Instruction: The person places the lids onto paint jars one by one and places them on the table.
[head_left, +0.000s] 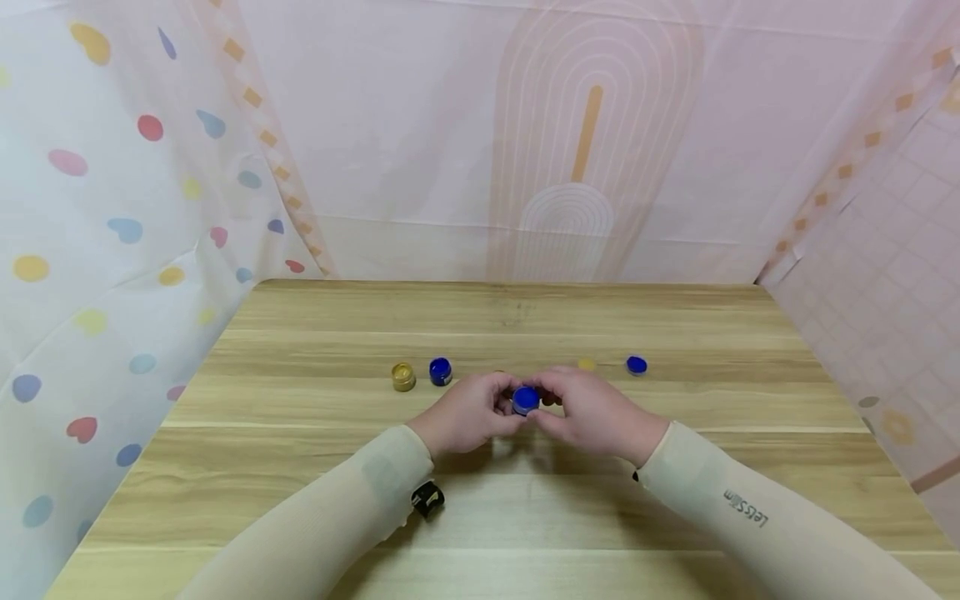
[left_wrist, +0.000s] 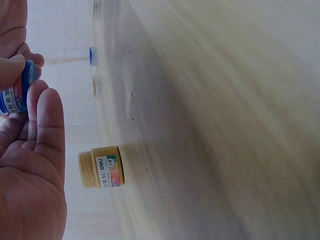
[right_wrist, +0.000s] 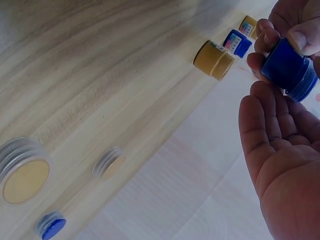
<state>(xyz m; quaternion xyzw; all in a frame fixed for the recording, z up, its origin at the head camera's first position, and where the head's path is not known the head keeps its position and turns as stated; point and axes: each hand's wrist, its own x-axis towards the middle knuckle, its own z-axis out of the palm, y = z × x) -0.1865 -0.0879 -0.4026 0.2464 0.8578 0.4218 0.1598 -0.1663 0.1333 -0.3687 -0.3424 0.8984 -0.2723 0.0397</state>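
In the head view, a small blue paint jar [head_left: 526, 401] is held between both hands above the table. The left hand [head_left: 468, 410] grips the jar's body, its thumb and fingers curled round it in the right wrist view. A ridged lid [right_wrist: 305, 84] sits on the jar. The right hand [head_left: 596, 410] has its thumb and index finger at the lid's edge; its other fingers [right_wrist: 257, 112] stretch out below. A white label shows on the held jar [left_wrist: 15, 95] in the left wrist view. Part of the right hand's hold is hidden.
An uncapped yellow paint jar [head_left: 403, 377] and an uncapped blue jar [head_left: 440, 372] stand left on the wooden table [head_left: 300, 492]. Another yellow jar [right_wrist: 212, 60] stands nearby. A blue lid [head_left: 636, 366], a yellow lid [head_left: 587, 364] and a nearer yellow lid [right_wrist: 26, 175] lie right.
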